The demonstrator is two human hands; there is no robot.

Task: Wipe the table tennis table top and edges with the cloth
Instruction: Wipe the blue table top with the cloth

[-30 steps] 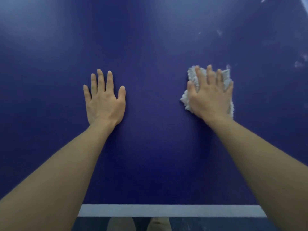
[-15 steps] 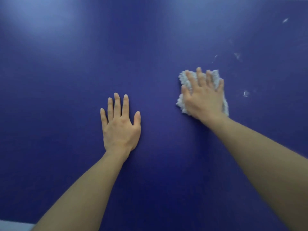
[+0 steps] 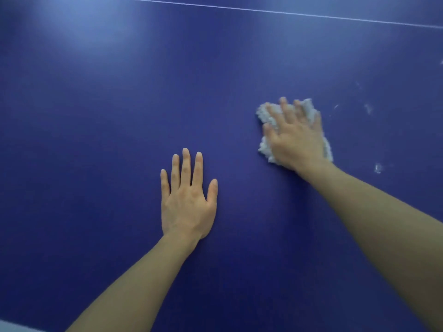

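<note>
On the dark blue table top (image 3: 119, 116), which fills nearly the whole view, both of the person's hands lie palm down. Toward the right side of the surface the right hand (image 3: 296, 137) presses flat on a crumpled white cloth (image 3: 265, 116), its fingers spread and nearly straight over the fabric rather than curled round it; this hand is blurred, so finer detail of the fingertips cannot be told. Fluffy edges of the cloth show beyond the fingertips at the far side, past the thumb on the left, and along the outer side of the hand by the wrist. Nearer the middle of the surface, and closer to the person than the cloth, the left hand (image 3: 187, 202) rests flat and released on the bare blue top, fingers straight and close together, thumb slightly apart, holding nothing. It lies well apart from the cloth. To the right of the cloth, several small whitish smudges (image 3: 378, 168) mark the surface, one near the right wrist and others farther out toward the right edge. A thin white line (image 3: 263, 11) crosses the top at the far side, slanting slightly. At the near left corner of the view, a pale strip (image 3: 14, 327) of the table's near edge shows.
</note>
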